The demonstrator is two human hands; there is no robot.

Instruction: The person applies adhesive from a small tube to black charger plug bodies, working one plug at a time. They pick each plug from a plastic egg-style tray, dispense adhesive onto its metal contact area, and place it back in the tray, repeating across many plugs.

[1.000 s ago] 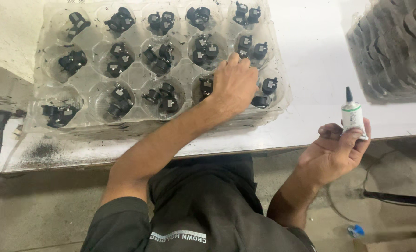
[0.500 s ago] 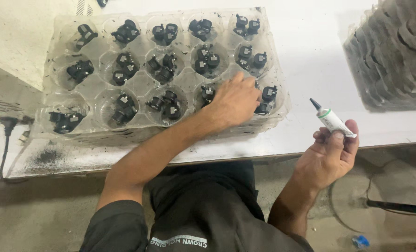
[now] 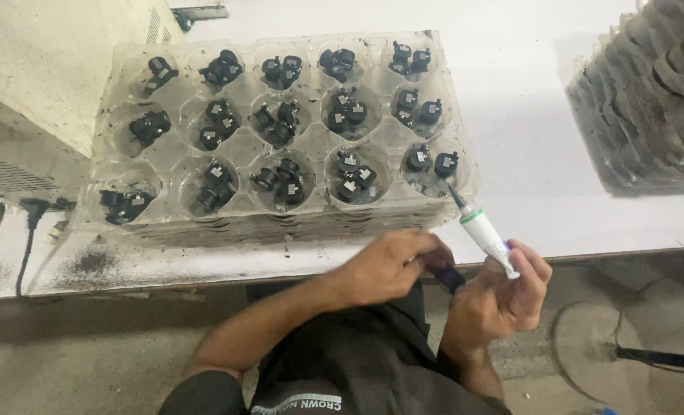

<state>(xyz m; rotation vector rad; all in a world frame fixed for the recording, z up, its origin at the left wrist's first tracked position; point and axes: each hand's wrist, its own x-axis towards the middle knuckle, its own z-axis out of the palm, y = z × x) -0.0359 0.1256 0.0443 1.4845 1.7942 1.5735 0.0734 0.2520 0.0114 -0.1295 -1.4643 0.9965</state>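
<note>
My left hand (image 3: 392, 265) is below the table edge, in front of my torso, with its fingers closed on a small black part (image 3: 449, 277). My right hand (image 3: 503, 296) is right beside it and grips a small white tube (image 3: 483, 230) with a green band, its black nozzle pointing up-left toward the tray. The black part sits between the two hands. Above them a clear plastic tray (image 3: 243, 148) lies on the white table (image 3: 526, 115), with several wells each holding small black parts (image 3: 352, 179).
A stack of dark moulded trays (image 3: 649, 100) stands at the right on the table. A cream machine housing (image 3: 50, 69) fills the upper left, with a black cable (image 3: 28, 230) hanging at its foot. A black hose (image 3: 657, 357) lies on the floor at lower right.
My left hand has left the tray's front row and come down to my right hand with a black part. The tube has moved left and tilted toward it.
</note>
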